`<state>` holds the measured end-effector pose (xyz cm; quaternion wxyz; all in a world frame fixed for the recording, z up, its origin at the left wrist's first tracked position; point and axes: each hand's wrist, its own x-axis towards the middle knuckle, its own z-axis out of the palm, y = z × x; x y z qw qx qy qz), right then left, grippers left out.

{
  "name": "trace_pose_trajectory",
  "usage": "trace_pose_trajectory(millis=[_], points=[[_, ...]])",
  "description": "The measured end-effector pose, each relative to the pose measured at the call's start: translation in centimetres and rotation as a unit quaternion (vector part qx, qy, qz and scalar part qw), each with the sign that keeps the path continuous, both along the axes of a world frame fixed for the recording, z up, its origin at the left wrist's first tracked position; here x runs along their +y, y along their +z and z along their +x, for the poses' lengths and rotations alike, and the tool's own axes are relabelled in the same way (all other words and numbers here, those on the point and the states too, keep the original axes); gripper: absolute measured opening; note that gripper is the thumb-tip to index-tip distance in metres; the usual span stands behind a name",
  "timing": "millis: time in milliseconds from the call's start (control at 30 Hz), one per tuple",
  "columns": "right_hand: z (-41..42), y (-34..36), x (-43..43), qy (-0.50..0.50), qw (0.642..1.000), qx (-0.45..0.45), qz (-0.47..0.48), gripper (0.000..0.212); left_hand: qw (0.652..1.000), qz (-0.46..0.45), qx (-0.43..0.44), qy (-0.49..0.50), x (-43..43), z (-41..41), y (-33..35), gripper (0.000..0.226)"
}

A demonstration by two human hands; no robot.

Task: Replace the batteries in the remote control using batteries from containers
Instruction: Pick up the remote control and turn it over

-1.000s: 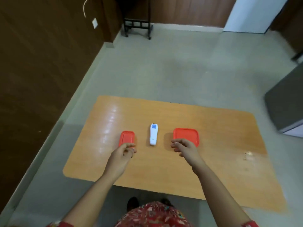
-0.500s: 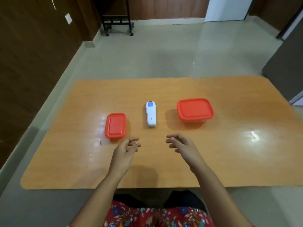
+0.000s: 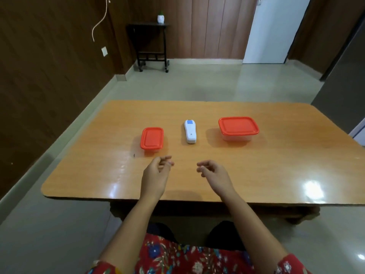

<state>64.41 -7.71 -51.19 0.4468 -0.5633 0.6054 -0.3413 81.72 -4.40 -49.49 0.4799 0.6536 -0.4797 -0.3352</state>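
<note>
A white remote control (image 3: 190, 131) lies lengthwise in the middle of the orange wooden table (image 3: 276, 169). Left of it stands a small clear container with a red lid (image 3: 151, 138). To its right stands a larger clear container with a red lid (image 3: 238, 125). Both lids are on, so the contents are hidden. My left hand (image 3: 157, 176) hovers above the table just in front of the small container, fingers loosely curled and empty. My right hand (image 3: 214, 173) hovers in front of the remote, also loosely curled and holding nothing.
A dark rolling side table (image 3: 151, 46) with a small white pot (image 3: 161, 18) stands against the far wall. A grey cabinet (image 3: 343, 91) stands at the right. A tiny dark speck (image 3: 134, 155) lies by the small container.
The view has tilted up and the table now appears nearer. Both hands have drawn back from the containers toward me and stay empty.
</note>
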Motion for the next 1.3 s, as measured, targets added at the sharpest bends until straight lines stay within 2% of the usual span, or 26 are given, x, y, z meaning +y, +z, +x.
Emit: trace_pose_trajectory(millis=[233,400,533,633,700,767,833,900,967,1067,1167,1233,1300], points=[[1.1,-2.3,-7.7,-0.057,0.991,0.110,-0.047,0.023,0.997,-0.018,0.035,0.060,-6.9,-0.3,-2.3,0.019],[4.3,-4.2,-15.7,-0.061,0.970,0.228,-0.056,0.065,0.990,-0.036,0.098,0.091,-11.3,0.7,-4.7,0.019],[6.7,-6.0,-19.6,-0.093,0.943,0.315,-0.050,0.086,0.985,-0.043,0.130,0.104,-13.0,1.4,-5.9,0.021],[7.0,-7.5,-20.8,-0.103,0.918,0.375,-0.073,0.073,0.982,-0.053,0.149,0.103,-13.7,1.3,-6.0,0.019],[6.5,-7.9,-20.6,-0.104,0.918,0.370,-0.097,0.058,0.980,-0.055,0.162,0.102,-14.2,1.1,-6.0,0.018],[5.7,-7.7,-19.8,-0.104,0.943,0.295,-0.115,0.051,0.979,-0.058,0.171,0.099,-14.4,1.0,-5.9,0.019],[4.7,-7.1,-18.3,-0.097,0.980,0.137,-0.103,0.047,0.979,-0.062,0.168,0.101,-14.3,0.9,-5.8,0.019],[3.7,-5.6,-15.8,-0.090,0.993,-0.046,-0.061,0.041,0.979,-0.074,0.147,0.118,-14.0,0.7,-5.4,0.022],[2.9,-4.4,-13.2,-0.094,0.978,-0.185,-0.022,0.036,0.982,-0.097,0.107,0.124,-13.7,0.4,-5.1,0.025],[2.2,-3.5,-10.5,-0.087,0.954,-0.288,0.001,0.027,0.987,-0.128,0.027,0.096,-13.5,0.2,-5.1,0.030],[2.3,-3.2,-9.8,-0.086,0.912,-0.397,0.049,0.016,0.990,-0.119,-0.051,0.062,-13.2,0.2,-5.5,0.035],[2.5,-2.7,-9.8,-0.102,0.870,-0.469,0.108,0.021,0.994,-0.096,-0.022,0.044,-13.2,0.1,-5.4,0.035],[2.7,-2.4,-10.0,-0.105,0.827,-0.521,0.180,0.033,0.996,-0.076,0.045,0.033,-13.1,0.1,-5.2,0.031]])
